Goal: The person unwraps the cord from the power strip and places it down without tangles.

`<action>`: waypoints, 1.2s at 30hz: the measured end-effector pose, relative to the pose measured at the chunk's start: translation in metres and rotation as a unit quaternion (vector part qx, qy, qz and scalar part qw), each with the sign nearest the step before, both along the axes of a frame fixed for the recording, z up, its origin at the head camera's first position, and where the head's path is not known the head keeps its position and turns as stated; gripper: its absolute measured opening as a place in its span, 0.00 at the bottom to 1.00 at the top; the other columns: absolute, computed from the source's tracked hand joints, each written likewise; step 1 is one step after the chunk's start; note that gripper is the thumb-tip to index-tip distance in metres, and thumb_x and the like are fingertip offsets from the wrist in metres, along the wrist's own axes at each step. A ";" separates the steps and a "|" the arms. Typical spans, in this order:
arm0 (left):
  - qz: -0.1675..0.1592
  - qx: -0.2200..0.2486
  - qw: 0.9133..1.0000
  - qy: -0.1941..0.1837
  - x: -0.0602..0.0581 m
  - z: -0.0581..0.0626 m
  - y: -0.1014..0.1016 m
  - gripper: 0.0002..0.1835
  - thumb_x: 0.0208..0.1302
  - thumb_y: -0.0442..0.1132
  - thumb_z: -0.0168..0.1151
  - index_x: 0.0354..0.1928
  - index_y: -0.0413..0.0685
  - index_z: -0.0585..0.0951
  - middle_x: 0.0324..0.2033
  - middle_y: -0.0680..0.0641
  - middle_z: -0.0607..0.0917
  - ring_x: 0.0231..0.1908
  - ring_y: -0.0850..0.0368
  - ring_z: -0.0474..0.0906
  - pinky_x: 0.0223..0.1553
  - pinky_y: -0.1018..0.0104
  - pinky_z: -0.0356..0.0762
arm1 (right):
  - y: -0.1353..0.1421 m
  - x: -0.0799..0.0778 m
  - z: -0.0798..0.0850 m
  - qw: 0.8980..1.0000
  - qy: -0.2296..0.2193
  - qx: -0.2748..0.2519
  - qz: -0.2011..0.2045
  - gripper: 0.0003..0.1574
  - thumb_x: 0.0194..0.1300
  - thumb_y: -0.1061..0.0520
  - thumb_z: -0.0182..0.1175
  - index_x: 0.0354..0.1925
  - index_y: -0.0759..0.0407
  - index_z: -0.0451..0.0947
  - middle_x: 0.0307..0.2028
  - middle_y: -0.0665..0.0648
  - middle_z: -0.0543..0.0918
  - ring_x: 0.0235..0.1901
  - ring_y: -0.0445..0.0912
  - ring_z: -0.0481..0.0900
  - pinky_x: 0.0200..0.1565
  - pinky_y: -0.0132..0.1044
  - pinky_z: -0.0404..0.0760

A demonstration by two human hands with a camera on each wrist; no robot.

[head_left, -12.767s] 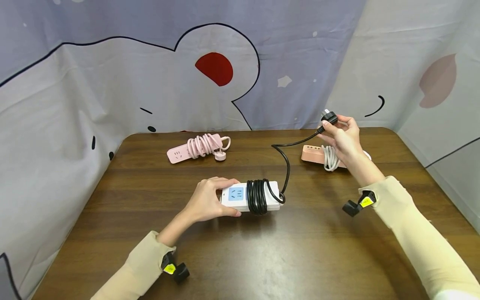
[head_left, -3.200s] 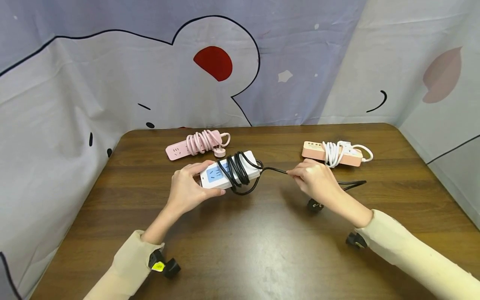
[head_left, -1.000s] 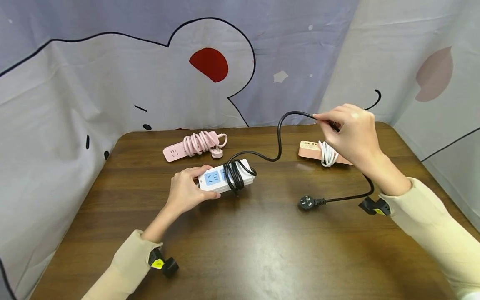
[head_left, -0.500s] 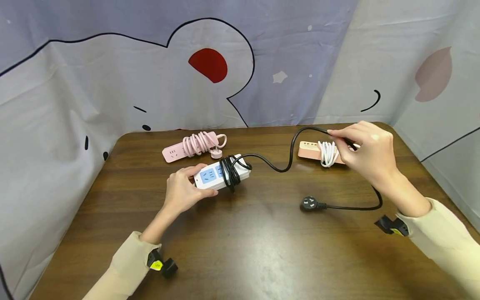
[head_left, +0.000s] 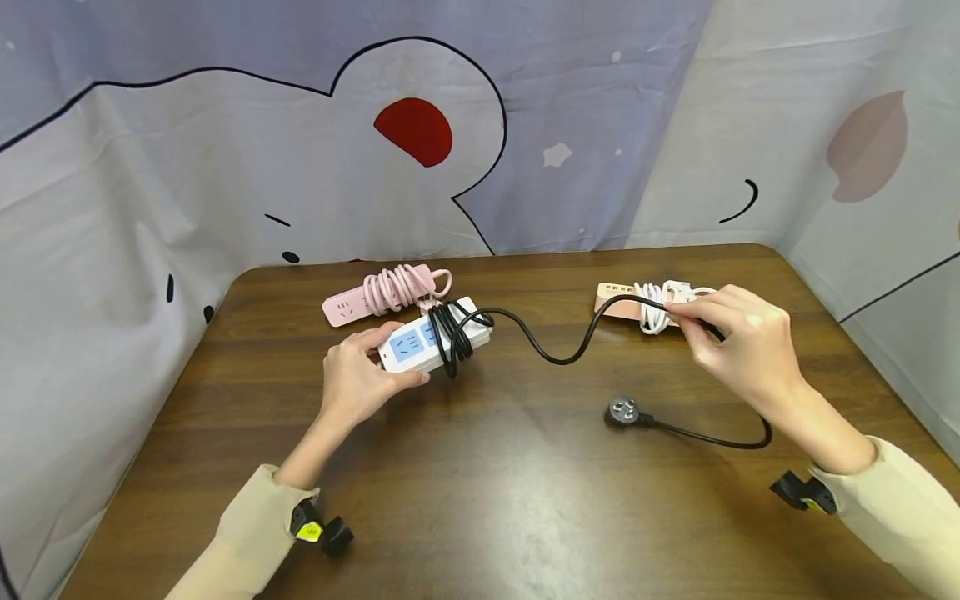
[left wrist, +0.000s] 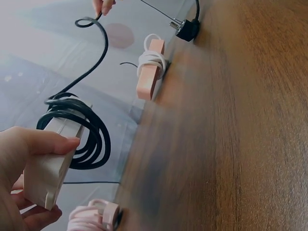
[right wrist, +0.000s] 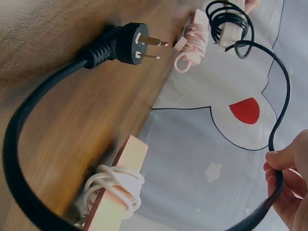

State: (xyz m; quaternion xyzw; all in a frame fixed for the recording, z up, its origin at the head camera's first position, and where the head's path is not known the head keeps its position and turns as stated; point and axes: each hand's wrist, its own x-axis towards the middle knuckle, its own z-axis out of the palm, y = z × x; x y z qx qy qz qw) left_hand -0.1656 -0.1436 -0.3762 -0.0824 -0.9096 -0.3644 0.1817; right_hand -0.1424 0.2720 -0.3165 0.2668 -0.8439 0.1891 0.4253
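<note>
My left hand (head_left: 356, 375) grips the end of a white power strip (head_left: 407, 345) with blue socket faces, thumb on the near side, holding it tilted above the table. Loose turns of black cord (head_left: 450, 337) circle the strip's other end. From there the cord runs in a wavy line to my right hand (head_left: 750, 342), which pinches it between thumb and fingers. Past that hand the cord drops and curves back to a black plug (head_left: 622, 411) near the tabletop, its metal prongs (right wrist: 153, 42) plain in the right wrist view.
On the wooden table (head_left: 517, 508), a pink power strip (head_left: 348, 307) wrapped in its own cord lies at the back left, just behind the white strip. A peach power strip (head_left: 617, 308) with white cord lies at the back right. A printed curtain (head_left: 247, 167) hangs behind.
Over the last second my right hand has come down and to the right with the cord, lowering its arch. The white strip has shifted slightly left. Earlier, the right hand held the plug.
</note>
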 end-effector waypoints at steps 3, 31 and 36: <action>0.006 0.007 1.000 -0.003 0.000 0.001 -0.001 0.40 0.26 0.49 0.83 0.51 0.49 0.84 0.45 0.45 0.88 0.32 0.51 0.81 0.33 0.62 0.69 | 0.004 0.001 -0.001 1.000 -0.003 -0.012 -0.002 0.09 0.46 0.68 0.66 0.28 0.60 0.88 0.25 0.59 0.87 0.27 0.51 0.80 0.40 0.28 0.71; -0.001 0.036 0.999 -0.022 0.000 0.021 0.003 0.41 0.26 0.46 0.84 0.53 0.47 0.83 0.43 0.45 0.88 0.28 0.56 0.81 0.28 0.70 0.72 | 0.006 -0.034 -0.032 0.991 -0.069 0.113 0.023 0.10 0.41 0.72 0.68 0.25 0.62 0.86 0.24 0.58 0.86 0.29 0.54 0.83 0.42 0.49 0.76; -0.014 0.037 0.999 -0.019 0.001 0.022 0.009 0.40 0.26 0.46 0.84 0.52 0.49 0.84 0.47 0.47 0.87 0.28 0.56 0.81 0.28 0.69 0.73 | -0.001 -0.044 -0.039 0.986 -0.098 0.129 0.037 0.11 0.41 0.72 0.68 0.25 0.59 0.86 0.23 0.55 0.85 0.27 0.50 0.81 0.33 0.45 0.77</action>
